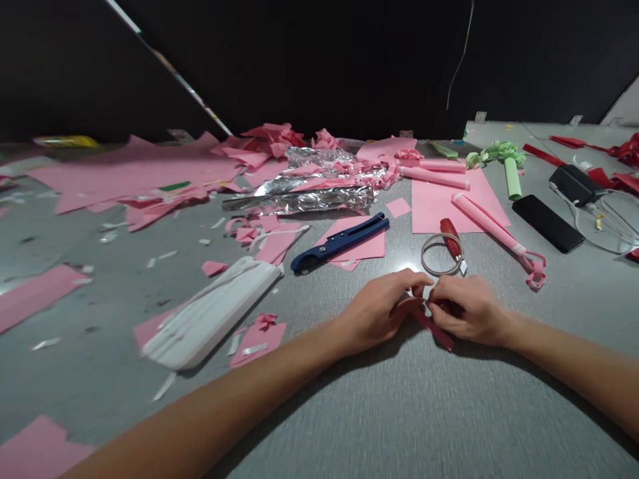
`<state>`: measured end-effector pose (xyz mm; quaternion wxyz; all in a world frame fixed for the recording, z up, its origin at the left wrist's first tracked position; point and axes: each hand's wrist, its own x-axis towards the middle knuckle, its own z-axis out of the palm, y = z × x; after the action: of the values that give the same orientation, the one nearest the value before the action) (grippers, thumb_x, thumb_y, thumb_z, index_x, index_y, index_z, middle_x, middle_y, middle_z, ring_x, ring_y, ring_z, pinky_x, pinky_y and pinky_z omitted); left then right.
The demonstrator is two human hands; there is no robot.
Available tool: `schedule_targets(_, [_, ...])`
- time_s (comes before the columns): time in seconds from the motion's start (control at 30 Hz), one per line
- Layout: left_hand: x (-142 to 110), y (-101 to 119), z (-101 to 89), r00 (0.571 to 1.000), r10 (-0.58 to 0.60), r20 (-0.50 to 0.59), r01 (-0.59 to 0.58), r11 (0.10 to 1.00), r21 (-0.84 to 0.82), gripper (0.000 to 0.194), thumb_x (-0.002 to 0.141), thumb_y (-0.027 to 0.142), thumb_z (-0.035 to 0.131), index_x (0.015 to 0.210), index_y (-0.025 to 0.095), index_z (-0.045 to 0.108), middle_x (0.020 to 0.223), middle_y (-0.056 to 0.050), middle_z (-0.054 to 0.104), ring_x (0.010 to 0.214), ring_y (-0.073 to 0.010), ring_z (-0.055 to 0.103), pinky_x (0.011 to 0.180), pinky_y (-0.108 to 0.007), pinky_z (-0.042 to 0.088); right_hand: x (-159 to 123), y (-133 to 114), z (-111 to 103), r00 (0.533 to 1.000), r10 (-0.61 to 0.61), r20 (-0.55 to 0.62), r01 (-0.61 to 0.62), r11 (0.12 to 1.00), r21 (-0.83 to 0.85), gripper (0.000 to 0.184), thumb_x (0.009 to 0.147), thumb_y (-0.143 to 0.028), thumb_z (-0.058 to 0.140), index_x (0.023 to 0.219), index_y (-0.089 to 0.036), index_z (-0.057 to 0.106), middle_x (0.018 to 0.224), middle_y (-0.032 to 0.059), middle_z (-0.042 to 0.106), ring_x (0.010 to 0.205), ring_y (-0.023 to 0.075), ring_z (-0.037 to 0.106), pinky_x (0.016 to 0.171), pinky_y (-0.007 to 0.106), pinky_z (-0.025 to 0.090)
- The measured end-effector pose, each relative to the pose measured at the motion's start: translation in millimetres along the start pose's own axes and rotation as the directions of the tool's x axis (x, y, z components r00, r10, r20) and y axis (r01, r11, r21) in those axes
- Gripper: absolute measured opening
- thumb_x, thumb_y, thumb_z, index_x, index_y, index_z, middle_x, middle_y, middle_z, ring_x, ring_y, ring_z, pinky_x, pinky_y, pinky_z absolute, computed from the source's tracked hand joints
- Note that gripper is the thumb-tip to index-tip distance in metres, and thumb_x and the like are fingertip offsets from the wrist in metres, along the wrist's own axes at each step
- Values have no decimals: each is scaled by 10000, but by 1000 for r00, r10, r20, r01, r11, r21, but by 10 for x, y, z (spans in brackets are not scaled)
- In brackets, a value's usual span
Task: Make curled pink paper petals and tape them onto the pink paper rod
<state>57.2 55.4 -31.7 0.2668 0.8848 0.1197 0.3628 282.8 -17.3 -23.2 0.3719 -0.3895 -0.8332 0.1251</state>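
Note:
Both my hands rest on the grey table [409,412] and meet over a strip of red paper [439,332]. My left hand [382,309] is closed, its fingertips pinching the strip's upper end. My right hand [466,309] is closed too, fingers pressed down on the same strip, whose lower end pokes out beneath the palm. Just beyond the hands lie a clear tape ring [442,256] and a red-handled knife [452,241].
Blue scissors [339,243] lie on pink paper ahead. A white flat bundle [210,313] sits at left. Crumpled foil [314,193], pink rolled tubes [489,223], a green roll [512,176], a black phone [546,223] and a power bank with cable [574,183] lie farther back.

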Motion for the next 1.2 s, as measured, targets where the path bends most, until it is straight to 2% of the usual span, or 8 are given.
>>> schedule_targets(0.1, [12, -20, -32, 997, -6, -82, 7, 1000, 17, 464, 1035, 119, 627, 1467, 239, 511, 1122, -78, 714, 971, -218, 699, 846, -347, 597, 5, -26, -7, 995, 55, -77, -55, 998, 5, 150, 1027, -176, 582, 889, -210, 629, 725, -24, 627, 584, 121, 525, 587, 276, 382])
schedule_targets(0.2, [12, 25, -68, 991, 51, -122, -32, 988, 152, 311, 1025, 159, 679, 1321, 220, 604, 1197, -108, 700, 1050, -245, 678, 891, -378, 567, 18, -39, -35, 975, 149, -162, -144, 989, 40, 152, 1045, -203, 605, 895, -210, 630, 748, -18, 636, 589, 120, 545, 598, 273, 421])
schedule_targets(0.3, [-13, 146, -44, 977, 205, 54, -211, 922, 325, 48, 1050, 214, 676, 1095, 204, 662, 1066, -62, 734, 945, -227, 674, 875, -394, 488, 40, -37, -66, 941, 234, -244, -216, 971, 98, 139, 1051, -226, 639, 913, -214, 626, 751, -25, 633, 609, 127, 587, 621, 270, 465])
schedule_targets(0.37, [-32, 234, 12, 942, 262, 211, -324, 873, 364, 98, 1087, 275, 655, 1034, 194, 671, 1002, -38, 750, 918, -220, 674, 875, -408, 443, 55, -34, -76, 923, 270, -274, -241, 961, 135, 129, 1041, -231, 668, 921, -217, 621, 758, -32, 638, 599, 121, 600, 608, 259, 477])
schedule_targets(0.53, [-58, 311, 126, 934, 176, 311, -309, 835, 456, 160, 1136, 255, 588, 1021, 186, 676, 1029, -37, 772, 930, -231, 670, 883, -420, 398, 64, -36, -64, 922, 276, -272, -247, 959, 136, 138, 1038, -214, 677, 917, -221, 609, 765, -35, 636, 597, 119, 590, 597, 256, 473])
schedule_targets(0.8, [-26, 128, -17, 998, 21, -54, 7, 886, 463, 161, 1126, 138, 511, 1076, 205, 648, 897, -4, 775, 845, -214, 697, 949, -418, 388, 10, -55, -87, 962, 192, -195, -155, 969, 191, 115, 1051, -200, 634, 941, -226, 616, 819, 9, 655, 696, 167, 624, 619, 294, 485])
schedule_targets(0.93, [-4, 113, -36, 994, 36, -107, 21, 874, 486, 154, 1102, 120, 543, 1118, 236, 644, 968, 4, 808, 926, -224, 725, 1064, -456, 364, 11, -57, -108, 970, 209, -127, -174, 954, 245, 115, 1036, -214, 640, 922, -220, 624, 782, 8, 650, 665, 163, 600, 609, 299, 473])
schedule_targets(1.2, [-59, 218, -67, 952, 264, -157, -93, 736, 671, 340, 972, 12, 620, 1179, 263, 719, 944, -3, 787, 877, -224, 673, 932, -434, 374, 23, -29, -98, 858, 490, 152, -468, 625, 625, 254, 1036, -426, 708, 941, -199, 647, 688, -26, 613, 560, 127, 583, 540, 256, 479])
